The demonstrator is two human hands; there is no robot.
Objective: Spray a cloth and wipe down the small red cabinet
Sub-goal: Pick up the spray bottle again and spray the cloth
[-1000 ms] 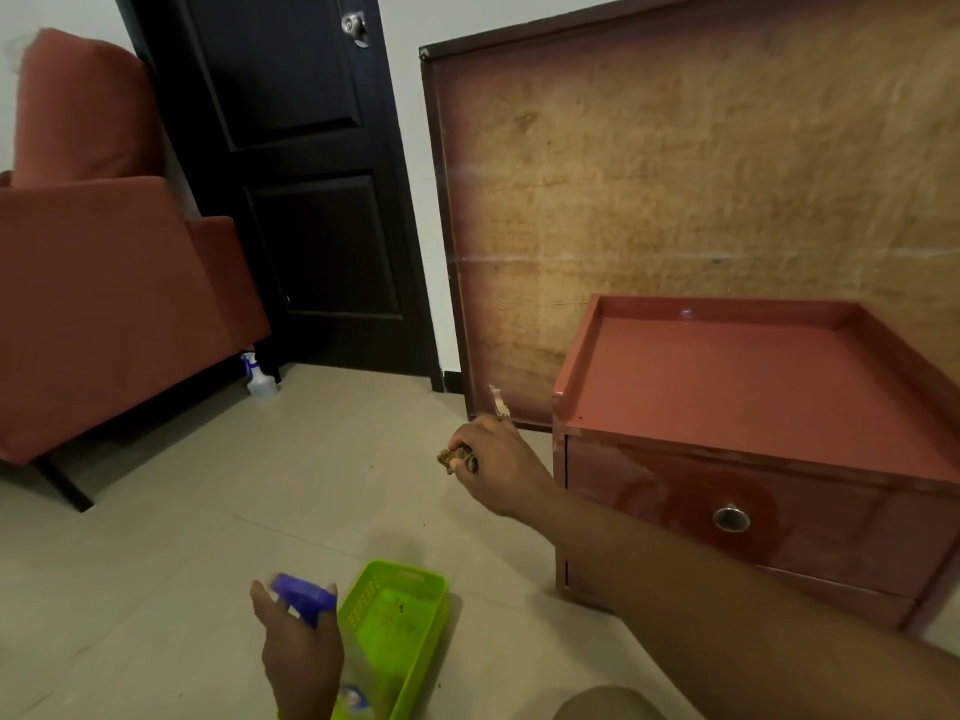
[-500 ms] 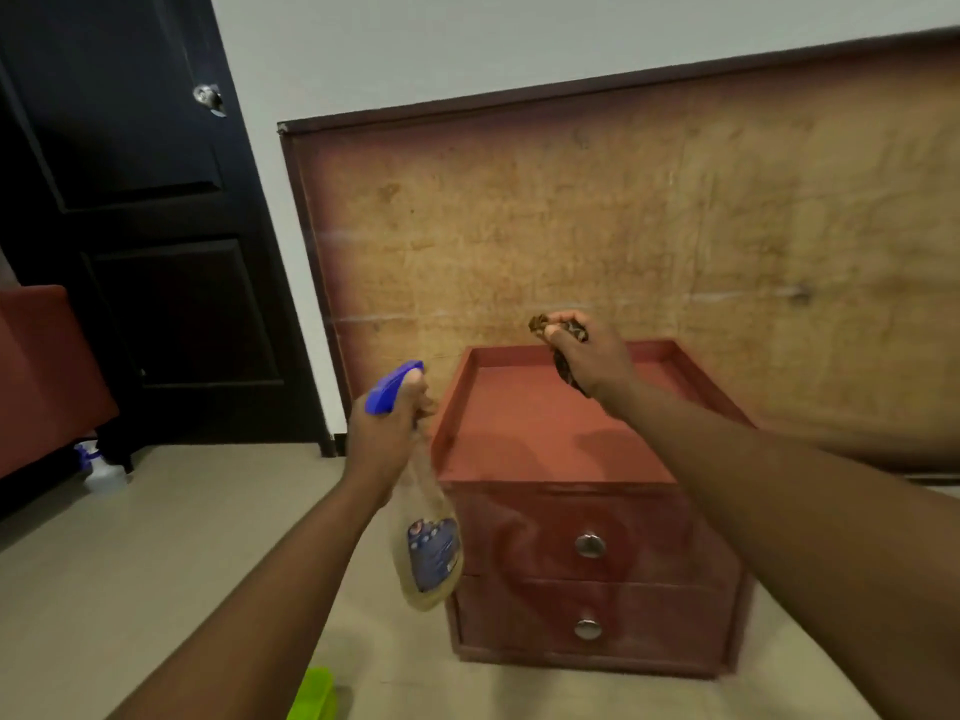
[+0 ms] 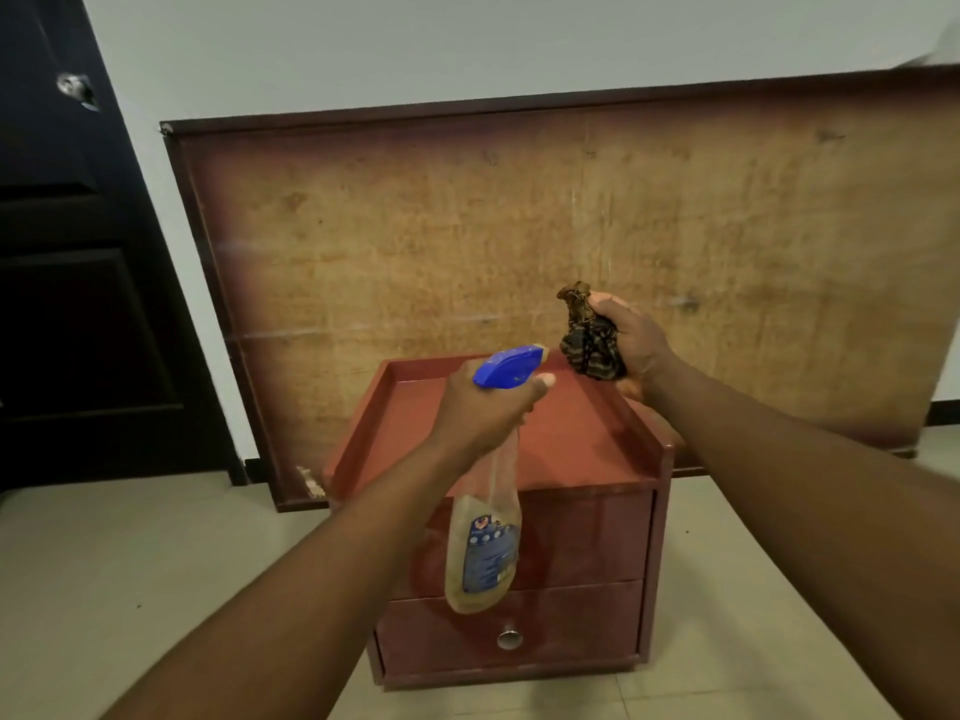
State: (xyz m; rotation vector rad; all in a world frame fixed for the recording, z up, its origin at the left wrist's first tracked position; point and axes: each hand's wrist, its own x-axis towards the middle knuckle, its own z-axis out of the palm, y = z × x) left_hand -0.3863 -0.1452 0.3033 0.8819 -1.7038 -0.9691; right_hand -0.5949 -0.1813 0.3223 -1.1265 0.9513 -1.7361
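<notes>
Left hand (image 3: 485,407) clamped on bottle (image 3: 485,548) neck above cabinet (image 3: 566,444) front, nozzle toward cloth (image 3: 589,340) (soft, light, likely grippy), balled tight in right hand (image 3: 636,345) over cabinet's back-right corner; keep it bunched, palm behind.

We see a red cabinet (image 3: 566,444), a blue-headed spray bottle (image 3: 485,543) with yellowish liquid and blue label, a dark brown-striped cloth (image 3: 589,345), a black door (image 3: 78,304).

Glossy red cabinet (image 3: 571,537) with a shiny metal knob (image 3: 509,639); behind it, a rough, matt wooden board (image 3: 519,226). Above its top, crumpled cloth (image 3: 589,337) and a translucent plastic bottle (image 3: 485,543).
</notes>
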